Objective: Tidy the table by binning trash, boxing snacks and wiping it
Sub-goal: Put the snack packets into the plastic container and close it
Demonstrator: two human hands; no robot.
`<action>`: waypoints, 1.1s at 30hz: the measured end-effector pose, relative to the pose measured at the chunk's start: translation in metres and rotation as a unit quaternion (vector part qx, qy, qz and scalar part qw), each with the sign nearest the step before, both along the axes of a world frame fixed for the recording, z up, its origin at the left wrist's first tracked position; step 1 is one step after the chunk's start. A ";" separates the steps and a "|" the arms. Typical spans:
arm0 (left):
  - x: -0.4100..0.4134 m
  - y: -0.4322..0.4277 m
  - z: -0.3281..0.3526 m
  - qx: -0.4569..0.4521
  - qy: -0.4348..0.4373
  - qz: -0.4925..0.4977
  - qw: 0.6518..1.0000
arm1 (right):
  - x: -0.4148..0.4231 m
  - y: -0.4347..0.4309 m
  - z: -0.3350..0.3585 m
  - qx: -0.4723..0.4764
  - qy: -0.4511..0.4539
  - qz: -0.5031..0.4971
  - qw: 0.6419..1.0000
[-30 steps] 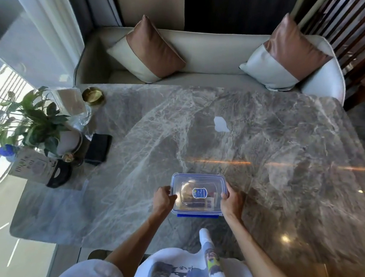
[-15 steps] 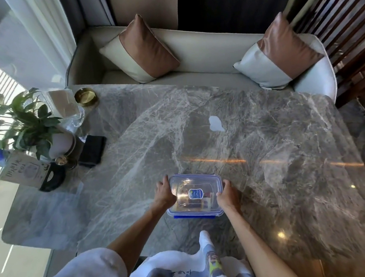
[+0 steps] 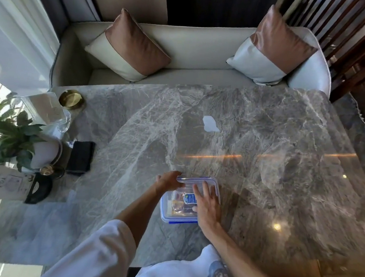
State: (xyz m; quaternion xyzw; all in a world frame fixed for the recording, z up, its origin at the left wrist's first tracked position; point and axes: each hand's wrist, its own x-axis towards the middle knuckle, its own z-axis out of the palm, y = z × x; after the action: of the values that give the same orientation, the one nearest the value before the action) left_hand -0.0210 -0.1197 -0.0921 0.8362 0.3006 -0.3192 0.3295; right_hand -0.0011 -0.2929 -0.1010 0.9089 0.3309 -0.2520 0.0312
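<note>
Nearest the camera, a white sleeve [image 3: 96,251] covers the upper left arm, and both bare forearms reach forward over the near edge of the grey marble desk [image 3: 271,187]. The right hand [image 3: 206,205] lies flat on the lid of the clear snack box [image 3: 178,211], fingers spread and extended across the blue label, palm pressing down; it grips nothing. The left hand [image 3: 167,180] sits at the box's far left corner, fingers curled over the blue rim there, loosely closed against the lid's edge. The box rests on the desk near its front edge, roughly at mid-width, lid on, with coloured packets dimly visible through the plastic.

Further out on the left stand a black folded cloth [image 3: 80,156], a potted plant [image 3: 11,135], a printed card [image 3: 3,183] and a clear glass container [image 3: 47,111]. Beyond them a brass ashtray [image 3: 71,99] sits near the desk's far left corner. A small white scrap [image 3: 209,124] lies alone toward the far middle. Behind the desk a pale sofa [image 3: 194,48] carries two brown-and-cream cushions [image 3: 129,46].
</note>
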 end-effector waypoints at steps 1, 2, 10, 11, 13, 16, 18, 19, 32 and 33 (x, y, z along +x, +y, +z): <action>0.003 0.001 -0.002 -0.034 0.000 0.009 0.999 | 0.001 0.000 -0.001 0.002 -0.001 -0.003 1.000; 0.004 0.003 -0.004 -0.055 0.003 0.013 0.998 | 0.001 -0.002 -0.002 0.006 0.002 -0.007 1.000; -0.001 0.000 -0.008 -0.002 -0.095 0.018 0.995 | 0.004 -0.010 -0.005 0.029 -0.019 -0.011 0.999; -0.003 -0.002 -0.010 -0.004 -0.109 0.031 0.994 | 0.004 -0.010 -0.006 0.028 -0.020 -0.013 0.999; -0.005 -0.004 -0.011 -0.004 -0.115 0.043 0.992 | 0.004 -0.009 -0.008 0.023 -0.024 -0.014 0.999; -0.007 -0.006 -0.016 0.013 -0.109 0.066 0.992 | 0.003 -0.008 -0.009 0.015 -0.028 -0.014 0.999; -0.009 -0.007 -0.019 0.041 -0.112 0.049 0.992 | 0.001 -0.009 -0.008 0.021 -0.031 -0.015 0.999; -0.012 -0.009 -0.020 0.057 -0.111 0.025 0.992 | 0.001 -0.009 -0.007 0.025 -0.028 -0.016 0.999; -0.145 -0.076 -0.040 0.234 -0.203 -0.196 0.930 | -0.018 -0.066 -0.013 0.100 -0.034 0.167 0.980; -0.145 -0.074 -0.042 0.239 -0.184 -0.209 0.930 | -0.020 -0.066 -0.017 0.081 -0.039 0.165 0.982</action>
State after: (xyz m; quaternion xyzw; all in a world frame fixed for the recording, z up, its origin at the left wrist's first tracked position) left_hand -0.1663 -0.1941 -0.1339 0.9782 0.1208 -0.1397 0.0952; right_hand -0.0211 -0.3592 -0.1176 0.8504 0.4942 -0.1803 0.0111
